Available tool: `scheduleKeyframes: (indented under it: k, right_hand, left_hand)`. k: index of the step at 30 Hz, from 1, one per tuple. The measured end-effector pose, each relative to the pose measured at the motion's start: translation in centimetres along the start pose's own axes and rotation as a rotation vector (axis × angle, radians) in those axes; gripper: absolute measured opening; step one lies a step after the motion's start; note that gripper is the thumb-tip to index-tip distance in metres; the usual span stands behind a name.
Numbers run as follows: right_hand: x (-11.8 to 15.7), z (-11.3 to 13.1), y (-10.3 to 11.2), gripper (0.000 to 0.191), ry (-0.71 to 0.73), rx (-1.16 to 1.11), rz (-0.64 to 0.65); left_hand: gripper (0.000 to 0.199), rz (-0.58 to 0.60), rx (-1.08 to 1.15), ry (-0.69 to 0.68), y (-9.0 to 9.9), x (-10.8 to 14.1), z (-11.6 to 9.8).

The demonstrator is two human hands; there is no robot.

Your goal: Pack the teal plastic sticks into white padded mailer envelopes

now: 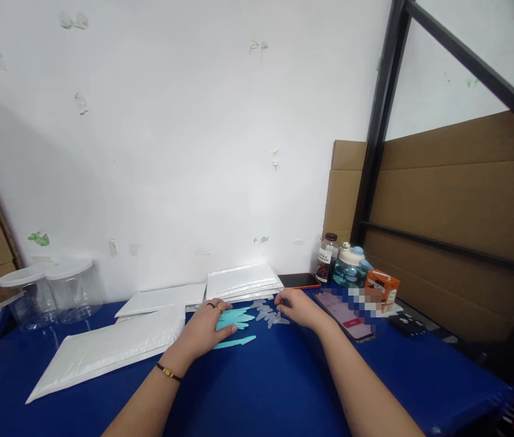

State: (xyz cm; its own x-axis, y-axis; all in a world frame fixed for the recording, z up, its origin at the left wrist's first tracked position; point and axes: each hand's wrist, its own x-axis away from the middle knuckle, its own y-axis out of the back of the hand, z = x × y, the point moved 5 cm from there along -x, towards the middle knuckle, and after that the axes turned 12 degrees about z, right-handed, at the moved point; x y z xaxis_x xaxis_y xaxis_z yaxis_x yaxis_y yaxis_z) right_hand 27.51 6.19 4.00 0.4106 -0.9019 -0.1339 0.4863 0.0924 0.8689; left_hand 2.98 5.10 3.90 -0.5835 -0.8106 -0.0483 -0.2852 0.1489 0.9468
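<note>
My left hand [204,328] lies palm down with its fingers stretched and thumb apart, partly covering a pile of thin turquoise plastic pieces [237,317], shaped like small razor handles. One turquoise piece [238,343] lies apart, nearer to me, below the thumb. To the right is a loose heap of small translucent whitish plastic pieces [266,312]. My right hand [300,306] is at the right edge of this heap, fingers curled in toward the thumb. Whatever may be between those fingertips is too small to make out.
White padded envelopes [115,346] lie at the left, with a stack of envelopes [241,282] by the wall. Two clear lidded jars [74,294] stand far left. Rightward are phones [345,315], a brown-capped bottle [328,258], a blue jug [350,267] and an orange box [382,288].
</note>
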Motion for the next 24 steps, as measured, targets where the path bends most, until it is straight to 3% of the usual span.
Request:
scheduleKeyframes:
  k: [2, 7, 15, 20, 24]
  right_hand:
    - [0.0, 0.2, 0.3, 0.017, 0.023, 0.022, -0.031]
    - [-0.5, -1.1, 0.1, 0.023, -0.019, 0.062, -0.068]
    - [-1.6, -2.0, -2.2, 0.037, -0.006, 0.085, -0.005]
    - [-2.0, -0.5, -2.8, 0.037, 0.095, 0.075, -0.008]
    - [-2.2, 0.8, -3.8, 0.042, 0.189, 0.065, 0.07]
  left_hand:
    - [0.062, 0.005, -0.045, -0.021, -1.0, -0.3, 0.0]
    - [0.069, 0.164, -0.101, 0.008, -3.7, -0.8, -0.1]
    - [0.08, 0.365, -0.07, 0.077, -4.2, 1.3, -5.3]
    - [0.083, 0.337, -0.069, 0.067, -4.5, 1.9, -6.4]
    - [0.065, 0.233, -0.023, 0.058, -3.0, 1.3, -5.4]
